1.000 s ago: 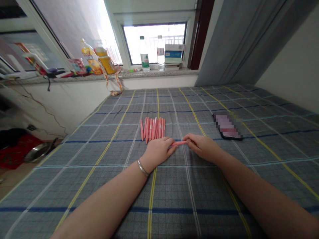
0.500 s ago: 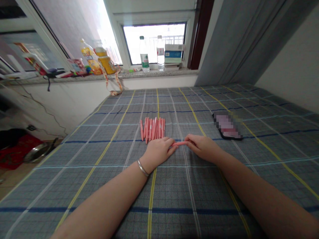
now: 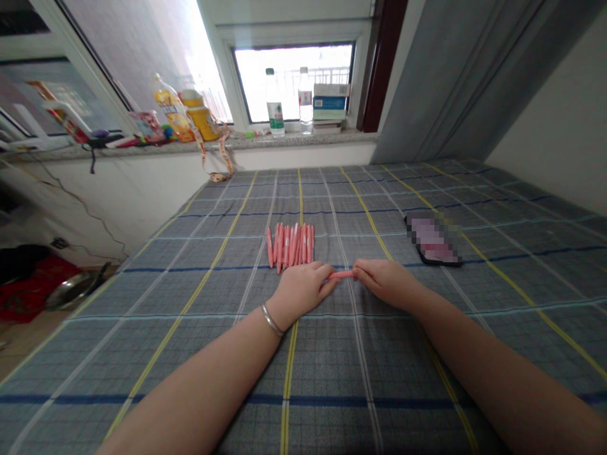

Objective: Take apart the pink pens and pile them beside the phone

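Observation:
A slim pink pen [image 3: 340, 274] is held level between my two hands, just above or on the checked cloth. My left hand [image 3: 306, 284], with a silver bangle at the wrist, is closed round the pen's left end. The fingertips of my right hand [image 3: 382, 281] pinch its right end. Just beyond my left hand lies a row of several similar pink pens [image 3: 291, 245], side by side and pointing away from me. Their near ends at the right are partly hidden behind my left hand.
A phone [image 3: 434, 240] with a blurred screen lies on the checked cloth [image 3: 190, 354] to the right. Along the windowsill [image 3: 256, 143] stand two clear bottles [image 3: 275, 104], stacked boxes [image 3: 331, 104] and a yellow bottle [image 3: 203, 117] with a hanging strap. A metal pan [image 3: 71, 291] is down at the left.
My right hand's fingers have drawn in more tightly round the pen's right end. My left hand and the row of pens look the same.

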`<action>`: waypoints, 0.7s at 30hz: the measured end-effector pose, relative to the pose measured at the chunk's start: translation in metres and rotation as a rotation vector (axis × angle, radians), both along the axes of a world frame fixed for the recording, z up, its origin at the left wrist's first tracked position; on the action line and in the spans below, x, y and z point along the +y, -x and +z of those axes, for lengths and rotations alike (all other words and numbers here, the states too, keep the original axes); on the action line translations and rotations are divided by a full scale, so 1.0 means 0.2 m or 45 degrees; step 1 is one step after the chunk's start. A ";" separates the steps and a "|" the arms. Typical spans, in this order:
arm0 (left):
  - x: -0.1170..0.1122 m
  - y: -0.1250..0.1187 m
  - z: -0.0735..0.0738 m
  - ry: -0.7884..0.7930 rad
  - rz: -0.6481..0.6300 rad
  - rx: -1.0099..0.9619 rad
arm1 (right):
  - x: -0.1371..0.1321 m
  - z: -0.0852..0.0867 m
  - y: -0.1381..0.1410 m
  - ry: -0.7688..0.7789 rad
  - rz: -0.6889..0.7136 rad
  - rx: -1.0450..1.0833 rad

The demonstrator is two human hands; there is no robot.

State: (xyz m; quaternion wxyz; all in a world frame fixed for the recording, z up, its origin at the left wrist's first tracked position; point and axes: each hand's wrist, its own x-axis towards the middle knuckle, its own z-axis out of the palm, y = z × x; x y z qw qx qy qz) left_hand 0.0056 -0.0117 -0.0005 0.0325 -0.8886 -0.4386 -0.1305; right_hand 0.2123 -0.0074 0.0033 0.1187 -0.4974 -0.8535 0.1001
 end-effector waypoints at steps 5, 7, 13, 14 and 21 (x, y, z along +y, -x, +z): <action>0.00 0.00 0.00 0.004 0.060 -0.010 | -0.01 0.01 -0.01 0.042 0.024 0.179; 0.00 0.00 0.00 0.009 0.070 -0.015 | -0.01 0.01 -0.01 0.045 0.018 0.196; 0.00 0.00 0.00 0.012 0.052 -0.014 | -0.01 0.00 -0.01 0.028 0.012 0.200; 0.01 0.00 0.00 0.013 0.051 -0.014 | -0.01 0.00 -0.01 0.027 0.011 0.194; 0.01 0.00 -0.01 0.017 0.027 -0.024 | 0.00 0.01 -0.01 0.034 0.042 0.174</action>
